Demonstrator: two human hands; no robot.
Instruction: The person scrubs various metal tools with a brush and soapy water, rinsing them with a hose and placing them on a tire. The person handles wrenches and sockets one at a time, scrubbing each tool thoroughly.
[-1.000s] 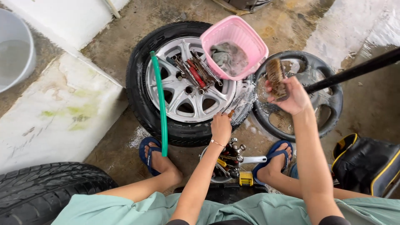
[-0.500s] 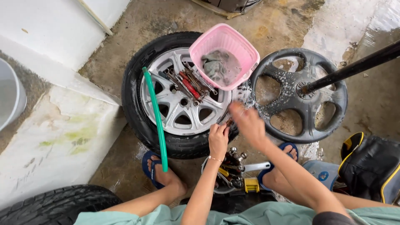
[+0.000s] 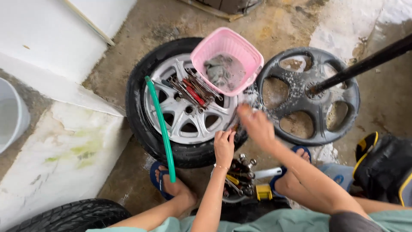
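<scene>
A tyre with a silver alloy wheel (image 3: 185, 124) lies flat in front of me. On it rest several wrenches (image 3: 193, 90) and a pink basket (image 3: 246, 51) holding a grey cloth in soapy water. A green hose (image 3: 162, 129) crosses the wheel's left side. My left hand (image 3: 224, 147) presses flat on the tyre's near edge. My right hand (image 3: 256, 125) is blurred just to its right, at the gap between the tyre and a wet black wheel cover (image 3: 311, 101). Whether it grips anything is unclear.
A black rod (image 3: 369, 62) slants onto the wheel cover's hub. A tub of tools (image 3: 238, 176) sits between my sandalled feet. A black and yellow bag (image 3: 386, 172) lies at right, a grey bucket (image 3: 10, 114) at left, another tyre (image 3: 73, 215) at bottom left.
My right hand, which held a brush up over the wheel cover, has come down and left to the tyre's near edge beside my left hand. The view has shifted.
</scene>
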